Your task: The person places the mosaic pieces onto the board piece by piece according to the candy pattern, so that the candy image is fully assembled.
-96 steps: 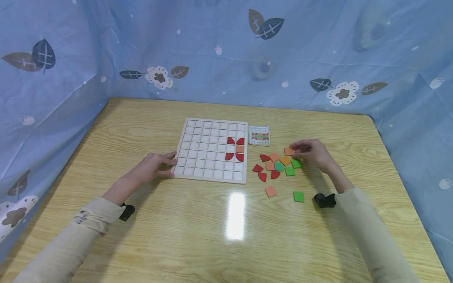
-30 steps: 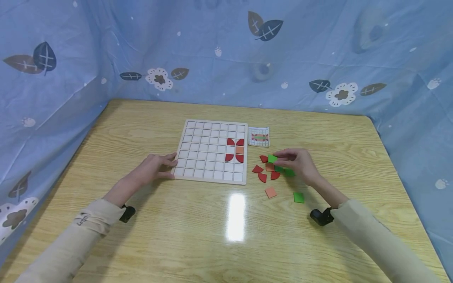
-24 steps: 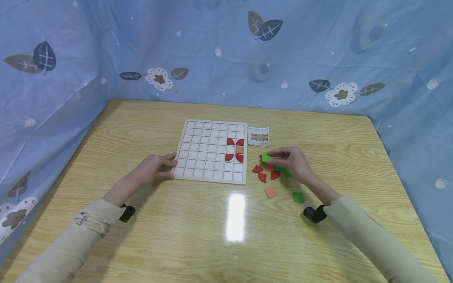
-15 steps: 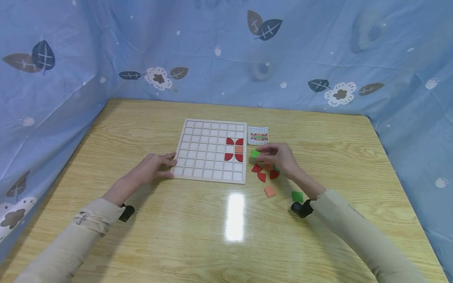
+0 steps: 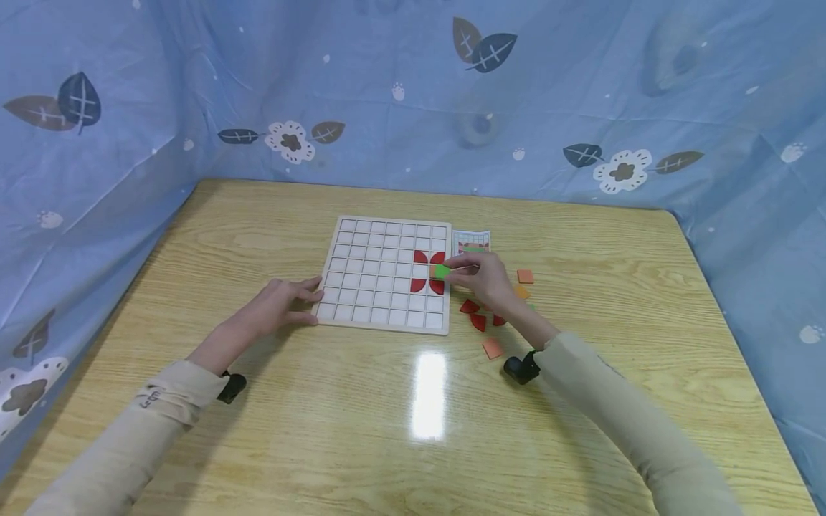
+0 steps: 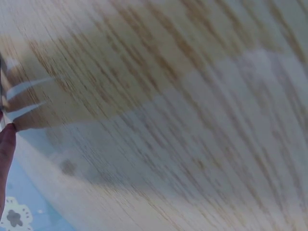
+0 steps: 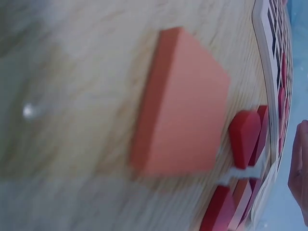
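Grid board [image 5: 370, 266], pale, 7 by 7 cells: lies flat on the wood-grain table [image 5: 323, 416]. Fitted in it: 4 red quarter-circles [image 5: 418, 286], in columns 6 and 7 from the left, and 1 orange square [image 5: 432, 271] in column 7, between the upper and lower reds.

Left hand [image 5: 280, 304]: at the board's left edge, fingertips touching it, thumb spread away from the fingers, near the front corner.

Right hand [image 5: 484, 279]: thumb and fingers pinching 1 green square [image 5: 442, 271]. The green square is over column 7, covering part of the orange square from the head view; whether they touch cannot be told.

Pattern card [image 5: 472, 241]: just right of the board, its lower part behind the right hand.

Loose pieces, right of the board: red quarter-circles [image 5: 478, 322], at least 3 showing; 1 light-orange square [image 5: 492, 348] nearest the front, large in the right wrist view; 1 reddish-orange square [image 5: 525, 276] and 1 yellow-orange square [image 5: 521, 292] beyond the right forearm.

Backdrop: blue cloth [image 5: 413, 57], printed with leaves and flowers.
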Demonstrator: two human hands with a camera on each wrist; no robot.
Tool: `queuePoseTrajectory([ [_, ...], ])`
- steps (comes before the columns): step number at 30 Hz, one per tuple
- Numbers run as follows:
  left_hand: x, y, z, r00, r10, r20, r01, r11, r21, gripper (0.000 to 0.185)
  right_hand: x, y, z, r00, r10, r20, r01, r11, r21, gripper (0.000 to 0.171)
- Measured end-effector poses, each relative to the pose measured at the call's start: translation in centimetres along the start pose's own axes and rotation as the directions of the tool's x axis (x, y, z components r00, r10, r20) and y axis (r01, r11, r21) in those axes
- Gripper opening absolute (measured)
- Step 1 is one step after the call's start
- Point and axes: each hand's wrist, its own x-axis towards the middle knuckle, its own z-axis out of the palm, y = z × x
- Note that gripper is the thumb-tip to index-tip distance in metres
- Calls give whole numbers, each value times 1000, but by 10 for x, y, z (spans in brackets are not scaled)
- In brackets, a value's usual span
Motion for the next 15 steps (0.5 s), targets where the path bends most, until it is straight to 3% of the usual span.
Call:
queuePoseTrajectory([
  [11,0,-1,0,1000,23,-15,-23,1000,-5,52,12,-7,15,997,57,-42,-55,997,52,26],
  [15,-1,-1,0,1000,18,-14,-18,1000,-7,52,18,-7,21,997,50,-62,-49,999,10,24],
])
